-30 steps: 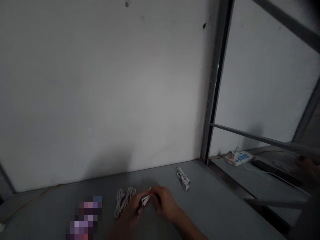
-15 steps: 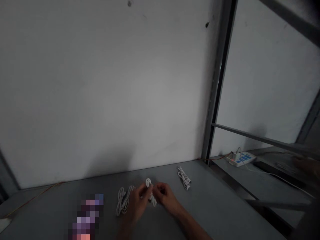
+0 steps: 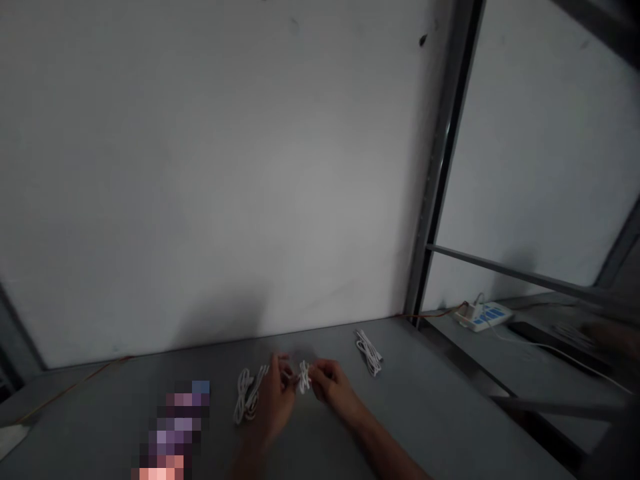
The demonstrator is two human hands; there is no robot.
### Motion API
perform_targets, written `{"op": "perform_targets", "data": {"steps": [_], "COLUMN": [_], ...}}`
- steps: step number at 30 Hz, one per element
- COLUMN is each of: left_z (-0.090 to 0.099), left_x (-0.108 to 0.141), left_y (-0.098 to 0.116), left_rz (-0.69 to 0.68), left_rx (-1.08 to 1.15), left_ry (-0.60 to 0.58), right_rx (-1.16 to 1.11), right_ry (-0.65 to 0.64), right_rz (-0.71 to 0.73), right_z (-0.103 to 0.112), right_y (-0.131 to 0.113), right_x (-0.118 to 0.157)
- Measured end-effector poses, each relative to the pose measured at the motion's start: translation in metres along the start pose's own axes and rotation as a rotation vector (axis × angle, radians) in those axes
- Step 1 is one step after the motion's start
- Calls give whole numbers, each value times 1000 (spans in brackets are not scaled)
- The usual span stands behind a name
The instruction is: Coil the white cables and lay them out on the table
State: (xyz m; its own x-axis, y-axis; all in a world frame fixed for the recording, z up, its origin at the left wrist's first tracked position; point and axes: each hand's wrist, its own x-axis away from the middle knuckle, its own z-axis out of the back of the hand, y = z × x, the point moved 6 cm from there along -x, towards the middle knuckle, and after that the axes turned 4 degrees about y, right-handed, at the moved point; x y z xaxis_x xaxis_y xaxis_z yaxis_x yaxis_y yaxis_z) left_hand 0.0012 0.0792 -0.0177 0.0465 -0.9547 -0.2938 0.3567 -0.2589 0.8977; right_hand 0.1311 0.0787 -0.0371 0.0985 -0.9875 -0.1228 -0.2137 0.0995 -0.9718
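My left hand [image 3: 277, 397] and my right hand [image 3: 331, 388] meet low in the view, above a grey table [image 3: 420, 393]. Between them they pinch a small bundle of white cable [image 3: 304, 377], held just over the tabletop. Close beside my left hand lies a looser coil of white cable [image 3: 249, 397]. To the right of my right hand, apart from it, rests a neat white cable bundle [image 3: 369, 353]. The blur makes the cable ends hard to make out.
A pixelated patch [image 3: 175, 427] covers the table's near left. A white wall rises behind the table, with a metal frame [image 3: 443, 153] at right. Beyond it are a power strip [image 3: 483, 316], a black bar [image 3: 550, 343], and another person's hand [image 3: 610, 337].
The white cable bundle has turned and shifted slightly right, now looking more compact between my hands. The view has drifted slightly, so the table objects sit a little differently in the frame.
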Motion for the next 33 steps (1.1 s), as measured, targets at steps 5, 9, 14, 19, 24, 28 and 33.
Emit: {"op": "perform_targets", "data": {"steps": [5, 9, 14, 19, 24, 28, 33], "left_z": [-3, -5, -5, -14, 4, 9, 4], "left_x": [8, 7, -1, -3, -2, 6, 7], "left_y": [21, 21, -3, -21, 12, 38, 34], "left_rz": [-167, -47, 222, 375, -23, -214, -121], "left_rx": [-3, 23, 257, 293, -25, -129, 15], "left_ry": [-11, -32, -18, -142, -6, -10, -105], "right_rx": [-146, -93, 7, 89, 97, 50, 85], "right_ry": [46, 16, -112, -121, -67, -54, 4], "right_rz": [-86, -61, 30, 91, 21, 8, 40], "right_z": [6, 2, -7, -8, -4, -5, -2], "right_y": [4, 2, -8, -15, -9, -7, -7], "right_x": [-5, -4, 5, 8, 4, 3, 2]}}
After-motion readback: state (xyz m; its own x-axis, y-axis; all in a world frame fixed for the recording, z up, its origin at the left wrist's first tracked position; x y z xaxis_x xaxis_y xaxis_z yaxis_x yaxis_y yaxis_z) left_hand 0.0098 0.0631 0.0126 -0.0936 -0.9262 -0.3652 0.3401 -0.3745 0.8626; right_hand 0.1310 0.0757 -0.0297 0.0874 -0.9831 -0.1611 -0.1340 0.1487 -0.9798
